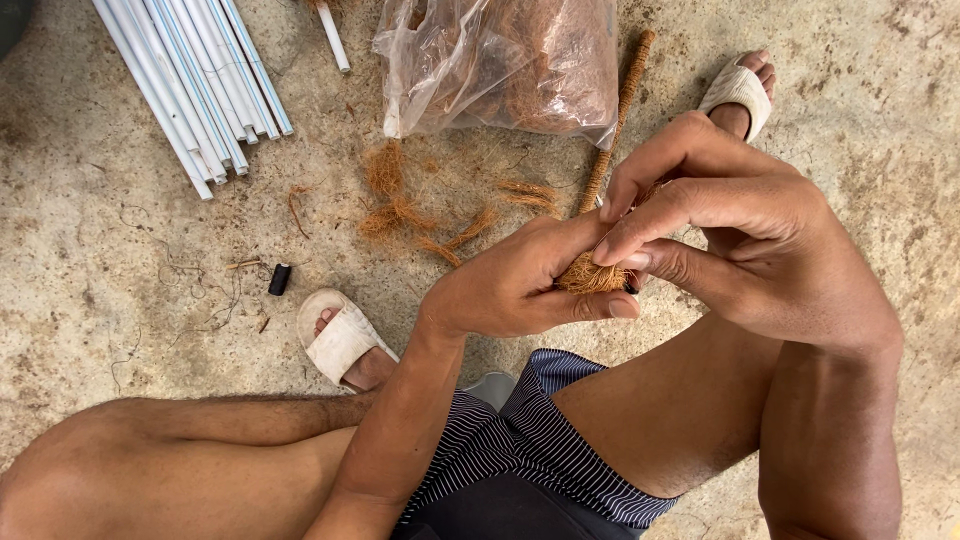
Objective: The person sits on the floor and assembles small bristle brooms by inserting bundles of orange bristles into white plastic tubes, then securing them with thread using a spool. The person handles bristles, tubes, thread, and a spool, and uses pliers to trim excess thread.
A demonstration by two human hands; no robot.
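Note:
My left hand [520, 285] and my right hand [730, 230] meet above my knee, both closed on a small tuft of brown coir fibre [590, 275]. The fingers of my right hand pinch the top of the tuft while my left thumb and fingers grip it from below. Behind my hands, a fibre-wrapped stick [618, 120] lies on the concrete floor, running up toward a clear plastic bag of coir fibre [510, 65]. Much of the tuft is hidden inside my fingers.
A bundle of white plastic pipes [190, 80] lies at the upper left. Loose fibre clumps [400, 205] are scattered on the floor, with a small black spool [279, 279] and thread to the left. My feet in pale sandals [340, 340] rest on the floor.

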